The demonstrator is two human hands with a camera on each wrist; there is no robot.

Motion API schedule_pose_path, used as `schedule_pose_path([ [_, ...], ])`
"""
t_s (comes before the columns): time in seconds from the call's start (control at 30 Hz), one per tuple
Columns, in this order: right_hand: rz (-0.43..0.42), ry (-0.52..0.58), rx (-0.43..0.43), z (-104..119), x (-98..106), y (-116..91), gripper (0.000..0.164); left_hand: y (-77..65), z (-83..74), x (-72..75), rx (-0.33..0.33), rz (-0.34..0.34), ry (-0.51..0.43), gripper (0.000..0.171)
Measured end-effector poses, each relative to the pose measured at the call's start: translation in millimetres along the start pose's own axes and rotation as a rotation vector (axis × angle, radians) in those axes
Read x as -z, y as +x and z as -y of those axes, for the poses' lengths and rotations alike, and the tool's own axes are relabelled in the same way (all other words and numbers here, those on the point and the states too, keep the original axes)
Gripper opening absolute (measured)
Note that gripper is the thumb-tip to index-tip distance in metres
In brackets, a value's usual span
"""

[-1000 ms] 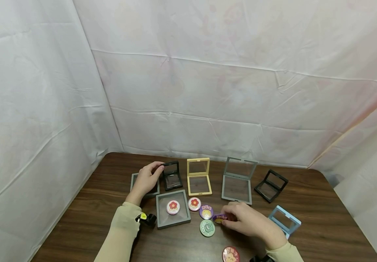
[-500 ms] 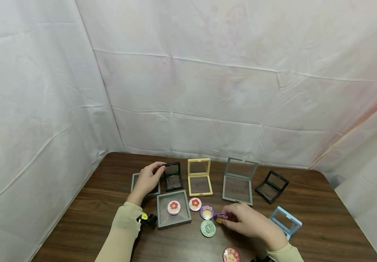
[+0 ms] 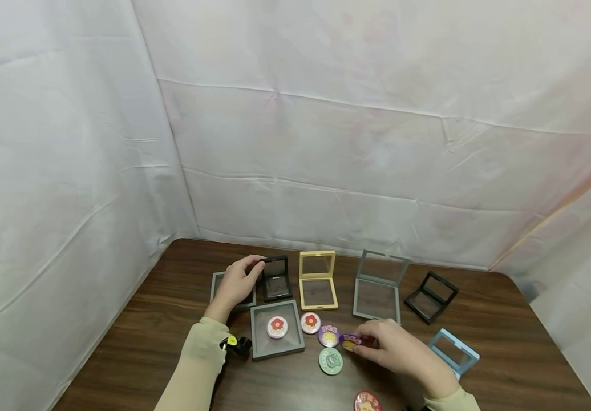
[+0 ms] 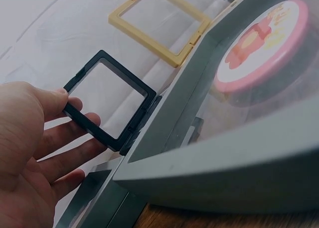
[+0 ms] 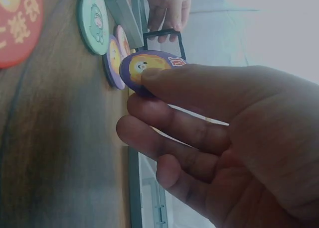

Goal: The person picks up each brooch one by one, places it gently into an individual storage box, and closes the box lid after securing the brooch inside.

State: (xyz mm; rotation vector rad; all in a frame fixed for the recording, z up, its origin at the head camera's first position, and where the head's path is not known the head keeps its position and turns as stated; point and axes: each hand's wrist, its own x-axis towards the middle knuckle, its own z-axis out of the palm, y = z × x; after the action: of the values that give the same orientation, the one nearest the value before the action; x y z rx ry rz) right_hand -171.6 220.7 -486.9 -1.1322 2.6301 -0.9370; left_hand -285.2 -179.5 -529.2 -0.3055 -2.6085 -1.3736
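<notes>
A person's right hand (image 3: 389,345) pinched a purple badge (image 5: 144,61) between thumb and forefinger, the thumb laid across its printed face and the other fingers loosely bent clear of it, while the left hand (image 3: 235,283) held the raised lid (image 4: 127,74) of a black frame (image 3: 276,278) by its side edge toward the back left of the table (image 3: 141,342). The badge was tilted, just beside its purple twin (image 3: 328,335) and near a green badge (image 3: 331,361); whether its lower edge met the wood could not be told.

The badge grip looked sound, though a thumb nearer the rim would have spared the picture from prints. A straight lift seemed to suit the tight spacing better than a sideways drag, which risked nudging the twin. The lid called for a light, steady touch: firm enough to stop it folding at the hinge, gentle enough not to tip the small frame. Fingertips, which seemed to show through the pane, belonged on the border. A grey frame (image 3: 260,341) bearing a flower badge (image 3: 277,327) lay between the hands, and any move across it called for clearance.
</notes>
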Motion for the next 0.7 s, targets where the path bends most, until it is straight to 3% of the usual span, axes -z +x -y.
schedule_pose_path([
  [0.17, -0.020, 0.033, -0.053, 3.6, 3.3, 3.6, 0.018, -1.2, -0.4, -0.9, -0.006, -0.005, -0.009, 0.026],
  [0.33, -0.085, -0.033, -0.062, 8.3, 5.5, 13.4, 0.025, -1.5, -0.6, -2.3, 0.000, 0.001, -0.023, 0.026],
  [0.43, -0.123, -0.070, -0.050, 12.6, 5.5, 21.5, 0.026, -1.1, -1.1, -2.6, 0.001, 0.000, -0.032, 0.025],
  [0.7, -0.159, -0.037, -0.077, 17.4, 1.4, 46.4, 0.018, -0.5, -2.9, -3.4, -0.005, 0.000, -0.055, 0.023],
])
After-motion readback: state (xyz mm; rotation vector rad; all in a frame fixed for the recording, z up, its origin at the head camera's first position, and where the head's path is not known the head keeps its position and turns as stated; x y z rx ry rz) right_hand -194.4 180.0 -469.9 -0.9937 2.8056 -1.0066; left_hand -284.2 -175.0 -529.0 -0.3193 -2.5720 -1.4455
